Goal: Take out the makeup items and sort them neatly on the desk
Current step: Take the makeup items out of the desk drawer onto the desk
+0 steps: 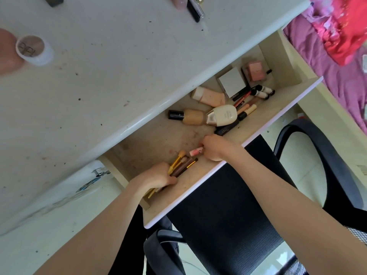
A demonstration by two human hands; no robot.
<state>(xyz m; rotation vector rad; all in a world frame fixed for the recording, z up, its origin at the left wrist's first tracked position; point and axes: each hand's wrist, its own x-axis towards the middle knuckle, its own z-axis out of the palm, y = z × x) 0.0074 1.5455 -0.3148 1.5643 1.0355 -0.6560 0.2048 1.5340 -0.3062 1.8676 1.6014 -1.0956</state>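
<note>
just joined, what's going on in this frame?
A person is emptying an open desk drawer of makeup. The left hand grips a bundle of makeup brushes; the right hand pinches a small pink tube. Foundation bottles, compacts and pencils still lie in the drawer. A white-capped bottle and a dark tube are on the desk top.

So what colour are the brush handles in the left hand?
Gold and brown brush handles, gripped by the left hand; head view.

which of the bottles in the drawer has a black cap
The tan foundation bottle, lying on its side nearest the desk edge. The cream bottle beside it has a gold neck, and the peach tube a pale cap.
</note>
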